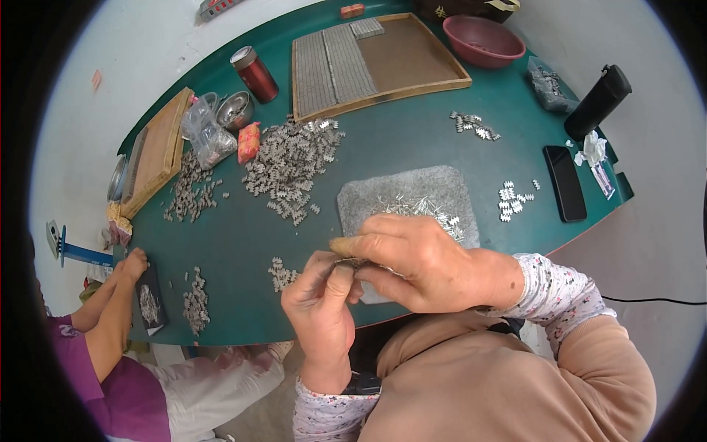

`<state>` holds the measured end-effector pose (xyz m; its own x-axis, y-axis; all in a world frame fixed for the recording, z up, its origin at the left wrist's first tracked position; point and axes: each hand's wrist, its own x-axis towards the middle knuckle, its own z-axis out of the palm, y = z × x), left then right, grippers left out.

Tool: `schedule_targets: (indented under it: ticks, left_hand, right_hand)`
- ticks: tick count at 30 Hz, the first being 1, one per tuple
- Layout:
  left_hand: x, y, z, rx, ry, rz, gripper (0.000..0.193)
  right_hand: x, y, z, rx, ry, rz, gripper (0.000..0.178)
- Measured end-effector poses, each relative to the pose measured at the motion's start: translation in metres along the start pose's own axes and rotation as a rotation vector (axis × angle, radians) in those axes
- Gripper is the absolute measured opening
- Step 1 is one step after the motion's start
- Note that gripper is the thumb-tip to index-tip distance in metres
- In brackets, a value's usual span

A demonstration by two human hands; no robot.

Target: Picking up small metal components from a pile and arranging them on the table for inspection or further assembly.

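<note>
My left hand [322, 295] and my right hand [423, 261] meet above the near edge of a grey felt mat [361, 195]. Between their closed fingertips is a small dark metal piece [352, 262], mostly covered by the fingers. A thin bright edge shows under my right fingers, too small to name. On the mat, partly behind my right hand, lies a loose heap of thin silver pins [423, 208]. A small group of toothed metal pieces [282, 274] lies just left of my left hand. More such pieces [513, 201] sit right of the mat.
Large piles of toothed pieces [291, 166] cover the table's left-centre. At the back are a wooden tray [420, 59] with grey rows, a red tumbler [255, 76] and a pink bowl [484, 43]. A phone [565, 183] and black bottle [598, 103] stand right. A co-worker's hands [132, 264] are at left.
</note>
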<state>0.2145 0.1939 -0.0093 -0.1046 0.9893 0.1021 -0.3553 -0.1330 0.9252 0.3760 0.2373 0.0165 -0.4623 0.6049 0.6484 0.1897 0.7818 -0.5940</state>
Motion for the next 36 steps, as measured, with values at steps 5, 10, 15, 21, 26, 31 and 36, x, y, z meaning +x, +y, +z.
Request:
schedule_targets:
  ticks: [5,10,15,21,26,31,36]
  left_hand:
    - [0.000,0.006,-0.001,0.036,-0.085,-0.058,0.010]
    - [-0.004,-0.010,-0.009,0.214,-0.097,0.036,0.013]
    - [-0.010,-0.020,-0.011,0.185,-0.095,-0.132,0.010]
    - [-0.021,-0.028,-0.022,-0.043,-0.059,-0.347,0.010]
    - [-0.027,-0.035,-0.038,-0.120,-0.021,-0.403,0.010]
    - [-0.024,-0.036,-0.043,-0.348,0.023,-0.444,0.013]
    - [-0.018,-0.023,-0.058,-0.268,-0.015,-0.454,0.014]
  right_hand:
    - [-0.007,-0.001,0.001,0.067,0.013,0.101,0.037]
    - [-0.013,0.006,0.003,0.005,-0.047,0.013,0.037]
    - [-0.030,0.013,0.010,-0.129,-0.092,-0.044,0.037]
    - [-0.045,0.005,0.023,0.240,-0.077,0.405,0.033]
    - [-0.043,0.010,0.028,0.028,-0.223,0.224,0.028]
    - [-0.028,0.018,0.033,0.297,-0.232,0.303,0.027]
    - [-0.014,0.017,0.041,0.046,-0.316,0.161,0.033]
